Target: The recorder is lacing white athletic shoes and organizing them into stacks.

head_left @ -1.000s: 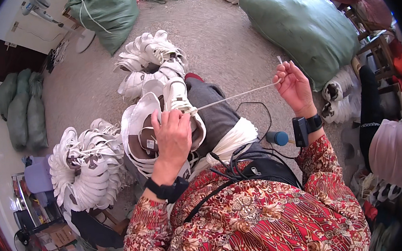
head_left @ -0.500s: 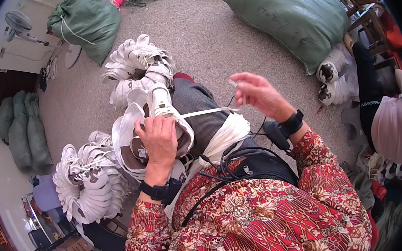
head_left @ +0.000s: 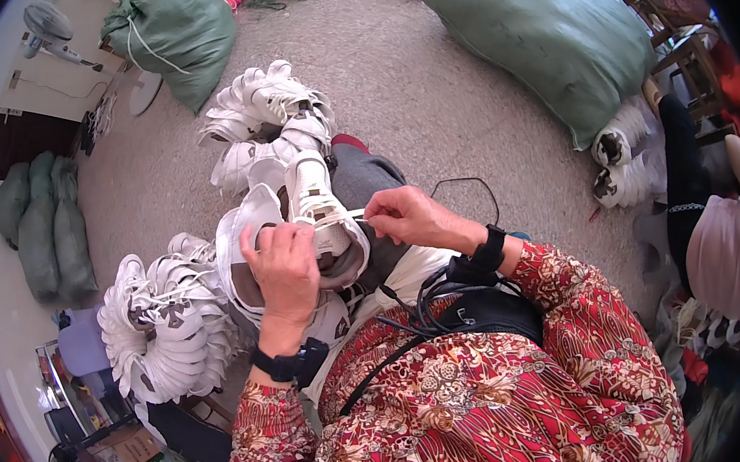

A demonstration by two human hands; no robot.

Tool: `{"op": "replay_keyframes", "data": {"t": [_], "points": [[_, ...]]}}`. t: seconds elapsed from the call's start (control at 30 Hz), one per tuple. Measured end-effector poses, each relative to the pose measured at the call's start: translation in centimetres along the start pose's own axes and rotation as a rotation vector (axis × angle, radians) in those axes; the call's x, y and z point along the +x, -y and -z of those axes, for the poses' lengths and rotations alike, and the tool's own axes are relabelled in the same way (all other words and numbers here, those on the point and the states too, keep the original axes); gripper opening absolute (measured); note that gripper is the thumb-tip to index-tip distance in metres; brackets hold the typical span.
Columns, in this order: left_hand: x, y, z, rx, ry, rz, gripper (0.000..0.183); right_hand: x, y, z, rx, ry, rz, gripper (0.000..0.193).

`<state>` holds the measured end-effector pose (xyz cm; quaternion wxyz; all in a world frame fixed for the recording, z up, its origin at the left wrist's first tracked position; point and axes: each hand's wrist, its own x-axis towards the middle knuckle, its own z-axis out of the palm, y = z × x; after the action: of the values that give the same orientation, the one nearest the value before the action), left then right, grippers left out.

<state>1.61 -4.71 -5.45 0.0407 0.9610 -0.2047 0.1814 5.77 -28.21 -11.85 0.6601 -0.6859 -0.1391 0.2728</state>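
Down we look from the wearer's head, through a wide fisheye! It's close over the left hand and right hand, floor spreading beyond.

No words or numbers can be read; any print on the cardboard box is too blurred to be deciphered.

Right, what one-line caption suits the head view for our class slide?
Left hand at a white shoe upper, right hand pinching a pale lace.
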Motion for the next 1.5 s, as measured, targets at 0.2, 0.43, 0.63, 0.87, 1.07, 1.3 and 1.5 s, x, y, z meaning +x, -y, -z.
{"op": "replay_keyframes", "data": {"t": [0.2,0.43,0.63,0.87,1.07,1.3,1.5], "points": [[-1.1,0.3,1.7,0.109,-0.026,0.083,0.017,0.6,-1.2,-1.0,-0.309,-0.180,0.281,0.012],[-0.1,-4.0,-0.1,-0.642,0.257,0.414,0.025,1.2,-1.0,-1.4,-0.483,-0.210,0.483,0.010],[-0.8,-4.2,-2.0,-0.642,0.344,0.408,0.031,0.7,0.1,-0.9,-0.667,-0.101,0.477,0.011],[-2.5,-5.0,-3.1,-0.433,0.184,0.233,0.044,0.3,0.7,-0.7,-0.630,-0.117,0.493,0.009],[-3.8,-4.4,-2.3,-0.319,0.228,0.055,0.054,-0.5,0.2,-1.3,-0.386,-0.127,0.256,0.008],[-4.3,-4.6,-3.0,-0.194,0.266,0.003,0.049,-0.1,-1.1,-1.4,-0.093,-0.108,0.003,0.008],[-4.9,-4.6,-3.0,-0.230,0.223,0.015,0.050,0.0,-1.0,-1.3,0.007,-0.123,-0.052,0.011]]}}
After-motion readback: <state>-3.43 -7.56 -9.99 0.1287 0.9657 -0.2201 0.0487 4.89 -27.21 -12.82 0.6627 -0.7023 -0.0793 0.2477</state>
